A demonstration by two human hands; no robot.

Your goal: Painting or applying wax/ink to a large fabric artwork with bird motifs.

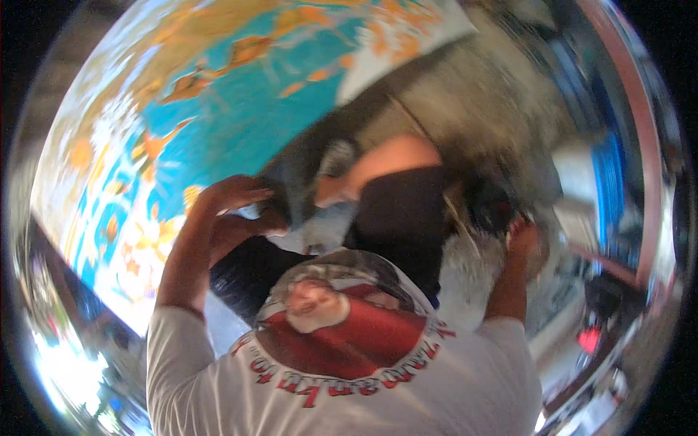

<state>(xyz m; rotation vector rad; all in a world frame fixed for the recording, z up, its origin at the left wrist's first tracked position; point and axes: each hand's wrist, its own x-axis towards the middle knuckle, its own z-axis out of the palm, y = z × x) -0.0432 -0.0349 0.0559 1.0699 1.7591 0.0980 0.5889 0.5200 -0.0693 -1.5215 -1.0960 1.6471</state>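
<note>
Cloth at 11 o'clock, one hand right by its edge

So the big thing here is a teal, orange and white floral cloth, filling everything from about 9 round to 12 o'clock, white corner up past noon. Left hand sits at 9, right at the cloth's near edge; can't tell if it's actually touching. Thumb and fingers are curved and parted like a loose C. Don't see anything pinched in there, though it's dark behind.

Right hand is out at 3, well away from the cloth, beside a dark roundish vessel, maybe a pan. It's smeared by blur, fingers look curled in, but can't tell if they're gripping something.

Bare leg at 1 o'clock, black shorts just under it, printed white T-shirt at 6.

Handling-wise, my guess: light, floppy, not really slippery, but a sheet that wide would sag and crease. I'd take it by the border, thumb on top and fingers flat underneath, and keep off the coloured bits in case they smudge.
</note>
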